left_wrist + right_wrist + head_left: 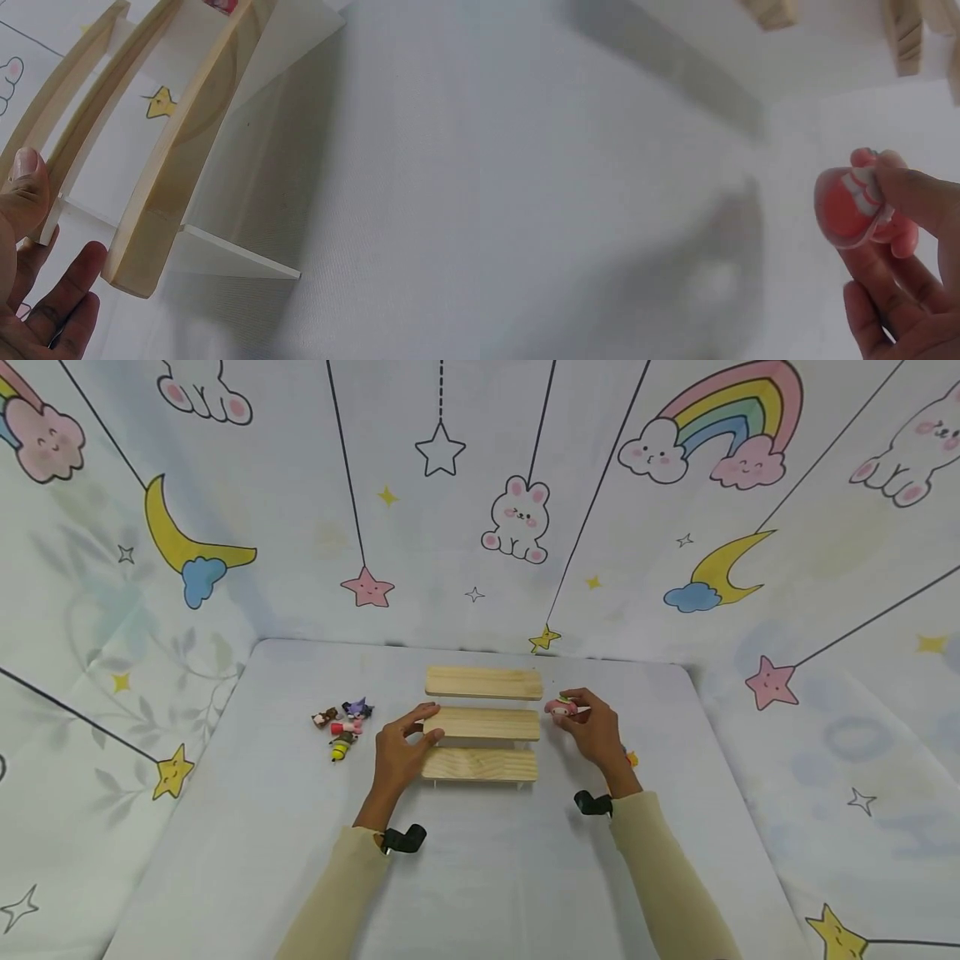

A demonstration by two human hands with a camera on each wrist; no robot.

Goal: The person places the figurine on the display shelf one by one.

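Note:
A three-tier wooden display shelf (480, 724) with pale, see-through supports stands mid-table. My left hand (397, 760) is at its left end and pinches the middle plank, the thumb (26, 180) on top and a finger under it; the other fingers are spread beside the lowest plank (169, 187). Just right of the shelf, my right hand (597, 735) holds a small pink figurine (559, 709) between thumb and fingers, above the table. In the right wrist view the figurine's pink and white underside (847, 206) shows, with the plank ends above it.
Several small figurines lie left of the shelf: a brown one (325, 717), a purple one (358, 708), a pink one (347, 727) and a yellow-green one (341, 747). Something orange-yellow (632, 759) shows partly behind the right wrist. A patterned cloth (450, 527) hangs behind the white table (480, 877).

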